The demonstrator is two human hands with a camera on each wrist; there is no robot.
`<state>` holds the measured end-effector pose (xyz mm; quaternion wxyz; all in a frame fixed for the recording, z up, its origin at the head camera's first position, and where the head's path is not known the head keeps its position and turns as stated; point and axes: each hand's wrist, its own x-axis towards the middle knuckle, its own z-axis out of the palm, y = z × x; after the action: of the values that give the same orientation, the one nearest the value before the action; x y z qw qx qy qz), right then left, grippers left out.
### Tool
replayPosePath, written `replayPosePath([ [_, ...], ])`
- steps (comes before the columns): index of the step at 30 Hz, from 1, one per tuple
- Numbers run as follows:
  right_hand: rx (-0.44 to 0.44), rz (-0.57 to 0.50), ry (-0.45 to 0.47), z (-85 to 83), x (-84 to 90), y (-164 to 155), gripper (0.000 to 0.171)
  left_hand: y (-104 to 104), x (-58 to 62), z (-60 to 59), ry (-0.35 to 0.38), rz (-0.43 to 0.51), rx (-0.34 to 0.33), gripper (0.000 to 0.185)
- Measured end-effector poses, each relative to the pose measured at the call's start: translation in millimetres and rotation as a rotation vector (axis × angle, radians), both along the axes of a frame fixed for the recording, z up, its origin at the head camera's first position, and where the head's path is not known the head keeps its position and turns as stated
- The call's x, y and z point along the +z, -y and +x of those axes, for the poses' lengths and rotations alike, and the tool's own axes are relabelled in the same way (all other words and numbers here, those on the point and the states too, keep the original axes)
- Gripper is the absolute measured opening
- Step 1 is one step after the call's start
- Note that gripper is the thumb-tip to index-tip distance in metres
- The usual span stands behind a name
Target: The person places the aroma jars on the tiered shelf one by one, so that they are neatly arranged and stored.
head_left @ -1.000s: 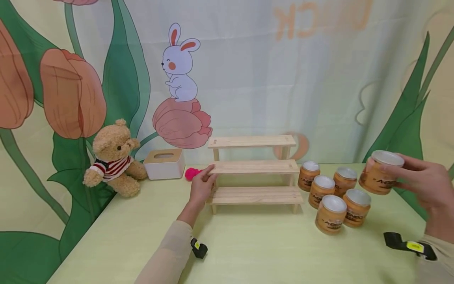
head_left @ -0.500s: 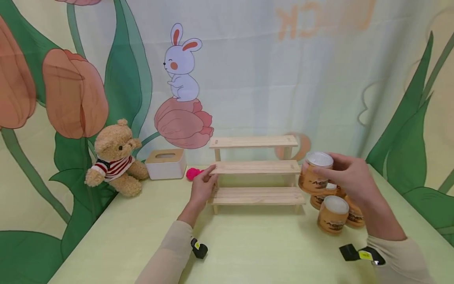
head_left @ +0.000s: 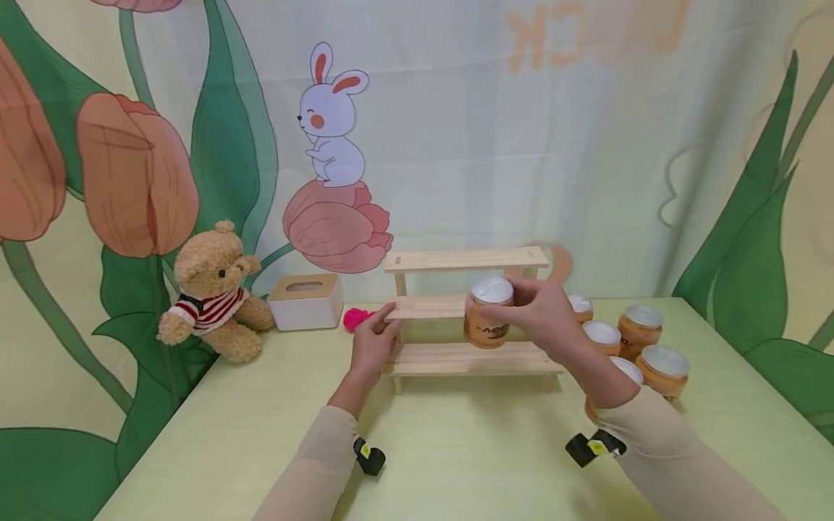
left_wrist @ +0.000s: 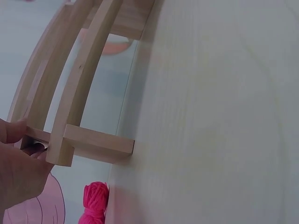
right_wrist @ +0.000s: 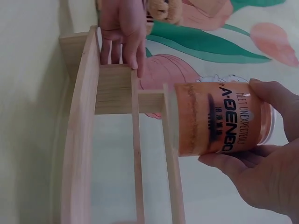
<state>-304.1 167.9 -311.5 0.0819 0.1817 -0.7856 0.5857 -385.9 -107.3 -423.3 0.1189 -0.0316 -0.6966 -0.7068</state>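
Orange-labelled cylindrical jar with pale top is upright before the middle board of the three-tier pale wooden rack, right hand clamped around it. Left hand pinches that board's left end; open room separates it from the jar. Five similar jars stand beyond the rack's right edge on the pale green table.

Jar: orange lbl, silvery top, held approx. upright in front of shelf; shelf: pale wood, 3 tiers, standing.
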Motion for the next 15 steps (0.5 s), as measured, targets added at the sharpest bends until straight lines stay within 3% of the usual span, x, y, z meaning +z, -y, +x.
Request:
replayPosePath([
  [5, 0.004, 0.012, -0.01, -21.7, 12.1, 23.5, 0.051, 4.5, -0.3, -2.8, 0.001, 0.022, 0.013, 0.04],
  [15, -0.112, 0.06, 0.008, -73.5, 37.0, 53.5, 0.055, 0.8, 1.3, -0.7, -0.011, 0.021, 0.008, 0.039],
])
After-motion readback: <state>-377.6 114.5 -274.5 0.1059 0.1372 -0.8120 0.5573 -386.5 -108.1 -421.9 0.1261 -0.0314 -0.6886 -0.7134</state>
